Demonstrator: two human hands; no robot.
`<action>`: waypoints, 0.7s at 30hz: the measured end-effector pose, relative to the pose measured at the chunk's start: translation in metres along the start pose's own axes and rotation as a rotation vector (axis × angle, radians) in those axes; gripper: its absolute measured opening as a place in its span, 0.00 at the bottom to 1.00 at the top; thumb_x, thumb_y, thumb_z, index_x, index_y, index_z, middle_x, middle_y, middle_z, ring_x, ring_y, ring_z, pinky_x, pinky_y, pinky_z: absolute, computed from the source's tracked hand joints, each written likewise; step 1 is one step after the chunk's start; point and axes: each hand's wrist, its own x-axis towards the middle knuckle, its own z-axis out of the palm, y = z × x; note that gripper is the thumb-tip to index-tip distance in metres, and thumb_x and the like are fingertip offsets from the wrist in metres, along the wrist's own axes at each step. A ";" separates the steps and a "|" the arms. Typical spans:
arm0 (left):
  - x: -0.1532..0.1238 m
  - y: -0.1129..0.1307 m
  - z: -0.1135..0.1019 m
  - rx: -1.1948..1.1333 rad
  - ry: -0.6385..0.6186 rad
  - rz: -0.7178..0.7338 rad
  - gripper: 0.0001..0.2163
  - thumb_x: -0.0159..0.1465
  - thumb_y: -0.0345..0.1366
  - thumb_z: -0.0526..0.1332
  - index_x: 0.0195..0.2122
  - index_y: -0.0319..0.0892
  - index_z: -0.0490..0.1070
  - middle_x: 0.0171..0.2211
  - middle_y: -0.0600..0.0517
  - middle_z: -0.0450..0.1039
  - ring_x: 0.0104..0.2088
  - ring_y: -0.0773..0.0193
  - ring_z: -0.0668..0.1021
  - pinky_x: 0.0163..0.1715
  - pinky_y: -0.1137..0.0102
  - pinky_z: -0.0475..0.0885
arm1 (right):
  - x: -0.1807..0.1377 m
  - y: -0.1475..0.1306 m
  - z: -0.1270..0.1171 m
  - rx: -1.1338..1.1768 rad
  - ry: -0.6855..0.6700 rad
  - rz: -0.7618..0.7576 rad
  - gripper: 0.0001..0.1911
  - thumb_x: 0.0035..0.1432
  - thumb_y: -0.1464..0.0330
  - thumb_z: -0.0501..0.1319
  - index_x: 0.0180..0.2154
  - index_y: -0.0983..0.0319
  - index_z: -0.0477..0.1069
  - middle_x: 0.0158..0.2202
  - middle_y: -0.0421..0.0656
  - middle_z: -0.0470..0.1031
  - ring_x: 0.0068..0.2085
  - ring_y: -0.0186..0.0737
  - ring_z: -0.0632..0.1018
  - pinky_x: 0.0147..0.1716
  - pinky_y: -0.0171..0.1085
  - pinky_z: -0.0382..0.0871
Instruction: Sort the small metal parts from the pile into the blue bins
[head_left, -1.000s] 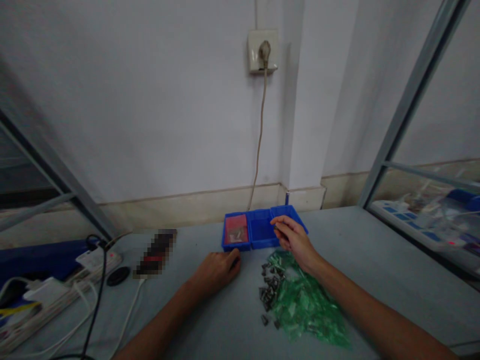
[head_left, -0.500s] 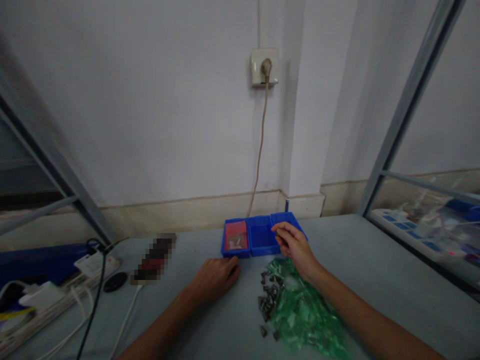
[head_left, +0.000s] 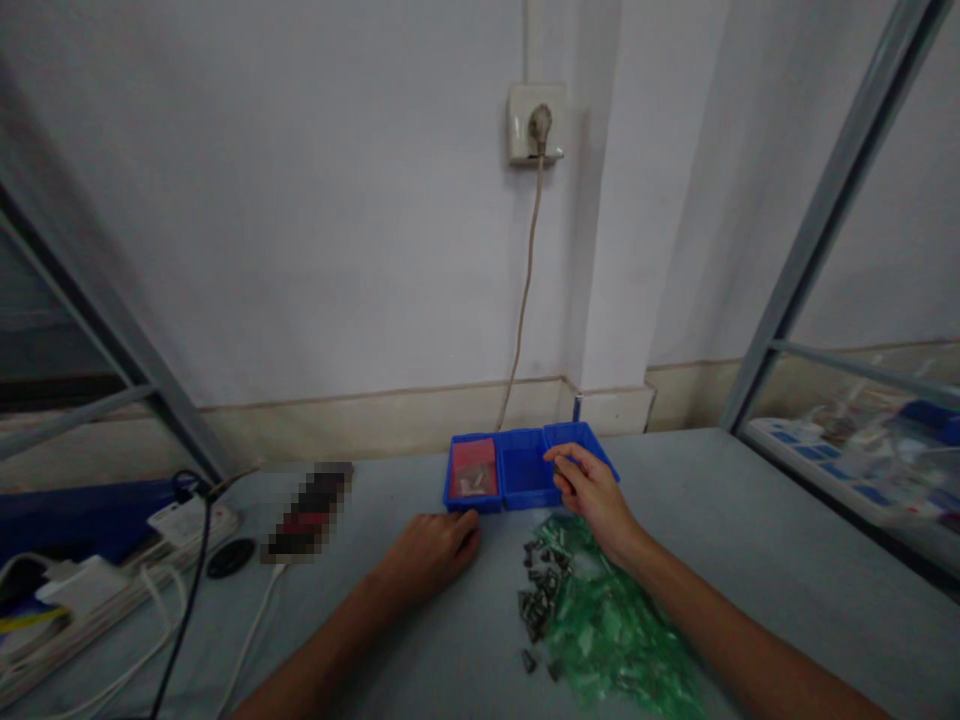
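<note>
My right hand (head_left: 590, 490) is held over the right part of the blue trays (head_left: 528, 498), thumb and fingers pinched on a small dark metal part (head_left: 558, 468). Its exact shape is too small to make out. Below that hand lies a green plastic bag (head_left: 615, 630) with small pieces showing through. Along the bag's left side is a loose pile of small dark metal parts (head_left: 541, 598). My left hand (head_left: 435, 550) rests curled on the table just in front of the left tray, with nothing visible in it. That tray holds a red sheet (head_left: 474, 453) and a clear bag of small pieces (head_left: 474, 483).
A phone-like blurred object (head_left: 309, 512) lies at left with a white cable, beside a black disc (head_left: 231, 558). Power strips stand at the left (head_left: 82, 620) and right (head_left: 817, 470) edges. Grey metal frame posts (head_left: 817, 220) flank the table. A corded plug (head_left: 540, 125) sits in the wall.
The view has shifted very slightly. Both hands keep nearly the same places, and the right one still pinches the small metal part over the trays.
</note>
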 end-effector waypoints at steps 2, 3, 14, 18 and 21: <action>0.000 0.000 0.000 -0.006 0.002 0.000 0.08 0.74 0.38 0.51 0.40 0.44 0.68 0.34 0.50 0.78 0.32 0.59 0.80 0.33 0.69 0.70 | 0.000 0.001 0.000 0.000 0.004 0.004 0.17 0.58 0.53 0.66 0.40 0.59 0.74 0.21 0.33 0.59 0.19 0.29 0.55 0.17 0.30 0.47; 0.000 -0.001 0.000 -0.010 0.003 0.001 0.08 0.74 0.38 0.51 0.40 0.44 0.67 0.34 0.50 0.78 0.32 0.59 0.80 0.33 0.69 0.70 | 0.000 0.001 -0.001 0.000 0.007 0.003 0.16 0.58 0.54 0.66 0.40 0.59 0.74 0.21 0.33 0.59 0.19 0.29 0.55 0.17 0.30 0.46; 0.000 0.000 0.001 -0.034 -0.007 -0.013 0.09 0.74 0.39 0.50 0.41 0.45 0.67 0.34 0.51 0.78 0.32 0.61 0.80 0.33 0.70 0.69 | 0.001 0.006 0.000 -0.019 0.060 0.022 0.17 0.56 0.52 0.66 0.39 0.59 0.74 0.19 0.32 0.58 0.18 0.29 0.55 0.17 0.32 0.44; -0.001 -0.001 0.002 -0.048 0.006 -0.005 0.08 0.74 0.39 0.51 0.40 0.44 0.68 0.34 0.50 0.77 0.32 0.61 0.80 0.34 0.70 0.69 | 0.000 0.007 0.001 -0.014 0.077 0.042 0.16 0.55 0.53 0.66 0.38 0.59 0.74 0.20 0.33 0.60 0.18 0.29 0.55 0.17 0.32 0.45; 0.000 -0.001 0.001 -0.038 0.007 -0.001 0.08 0.74 0.38 0.51 0.40 0.44 0.67 0.34 0.51 0.78 0.32 0.60 0.80 0.33 0.70 0.69 | 0.000 0.006 0.001 -0.001 0.085 0.042 0.16 0.55 0.55 0.66 0.38 0.59 0.75 0.20 0.33 0.60 0.18 0.29 0.56 0.17 0.32 0.45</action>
